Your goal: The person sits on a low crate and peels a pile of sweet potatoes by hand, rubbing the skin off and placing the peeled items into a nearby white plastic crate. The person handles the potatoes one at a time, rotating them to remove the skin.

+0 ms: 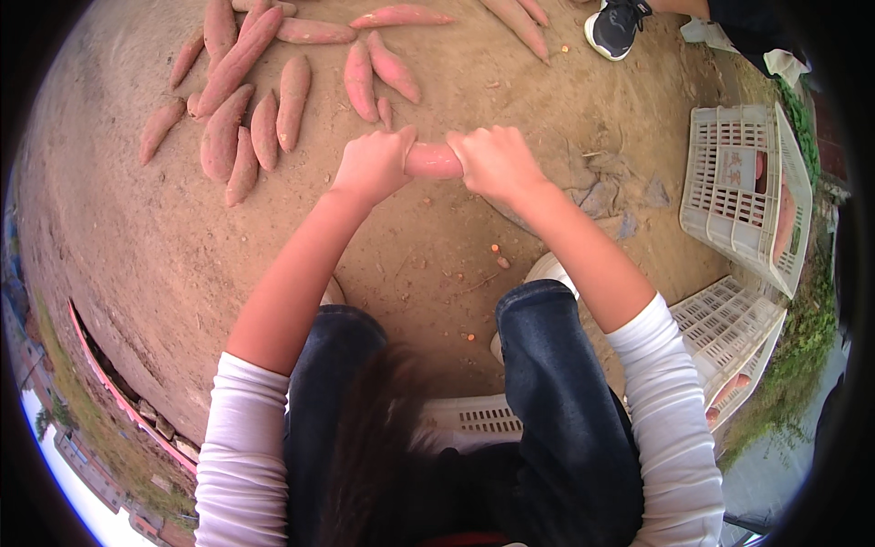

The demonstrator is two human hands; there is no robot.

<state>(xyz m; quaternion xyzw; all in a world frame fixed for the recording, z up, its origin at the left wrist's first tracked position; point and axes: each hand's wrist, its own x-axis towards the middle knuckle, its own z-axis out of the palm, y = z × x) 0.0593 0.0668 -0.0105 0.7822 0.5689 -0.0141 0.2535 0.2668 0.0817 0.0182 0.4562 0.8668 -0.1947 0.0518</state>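
Note:
Both arms reach forward over the dirt ground, and a reddish-pink sweet potato lies crosswise between my hands. My left hand is wrapped round its left end, and my right hand grips the right end. Only the middle of its smooth skin shows; the ends are hidden in my fists. Just beyond my left hand lie two pink sweet potatoes and a small piece. A pile of several sweet potatoes spreads over the ground at the far left.
To the right stand a white slatted plastic crate and a nearer crate, both with sweet potatoes inside. A white crate shows beneath me between my knees. At the far right is another person's dark shoe. Crumpled cloth lies beyond my right forearm.

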